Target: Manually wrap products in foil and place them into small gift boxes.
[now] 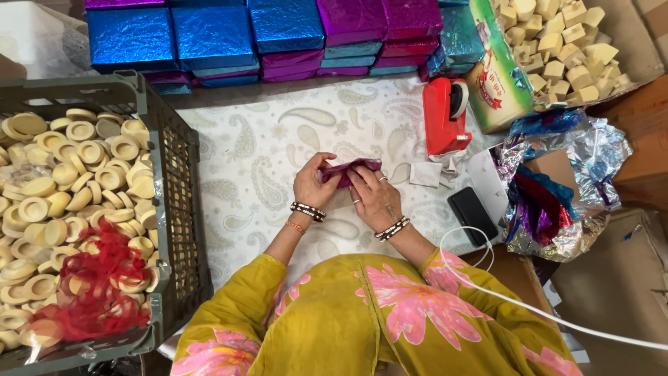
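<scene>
One grey plastic crate (182,209) stands at the left, one red tape dispenser (445,115) at far centre, one black phone (472,214) at the right. Two hands show, holding one purple foil-wrapped piece (353,169). One white cable (529,306) runs near right.

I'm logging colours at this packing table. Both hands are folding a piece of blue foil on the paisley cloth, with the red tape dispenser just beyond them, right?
Not quite: the foil piece is magenta, not blue, as the head view shows. Blue foil covers some of the stacked boxes at the far edge. The rest holds: the left hand and right hand both fold it on the paisley cloth, with the red tape dispenser just beyond.
</scene>
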